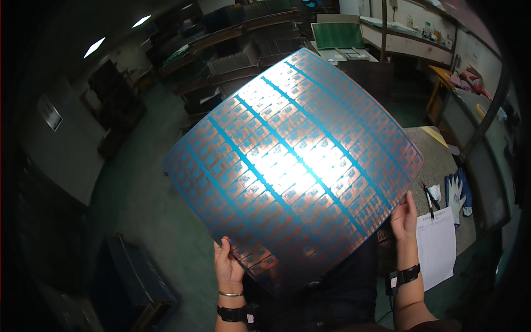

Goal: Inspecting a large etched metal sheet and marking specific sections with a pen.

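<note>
A large, thin circuit board panel (pixel 249 130) fills the middle of the view, coppery with a repeated pattern and blue bands. Bright light glares off its centre. My left hand (pixel 228 265) grips its lower left edge, the thumb showing at the rim. On the right edge, my right hand (pixel 405 218) is closed on the panel as well. The panel is tilted and held up in front of my body. Fingers behind it are hidden.
To the right, a grey table (pixel 428 146) bears a pen (pixel 429 200), work gloves (pixel 454 196) and a printed sheet (pixel 437 249). Racks with upright panels (pixel 235 60) stand at the back. A dark blue box-like thing (pixel 130 276) is low on the left.
</note>
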